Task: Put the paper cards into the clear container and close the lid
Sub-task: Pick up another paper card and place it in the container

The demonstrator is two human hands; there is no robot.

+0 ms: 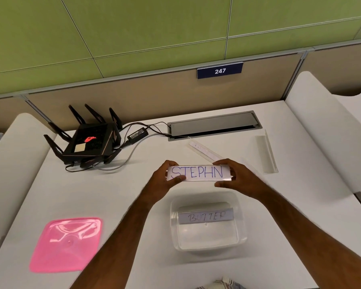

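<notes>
A white paper card (198, 173) with blue handwritten letters is held level above the desk, its ends pinched by my left hand (165, 180) and my right hand (236, 176). It looks to sit in a clear sleeve. Just below it, nearer to me, stands the open clear container (175, 232). Another card (205, 215) with grey lettering lies inside it against the far wall. The pink lid (66, 244) lies flat on the desk at the front left, apart from the container.
A black router (86, 140) with antennas and cables sits at the back left. A grey cable hatch (214, 124) is set into the desk behind. A clear holder (267, 152) and a flat white strip (206, 152) lie beyond my right hand.
</notes>
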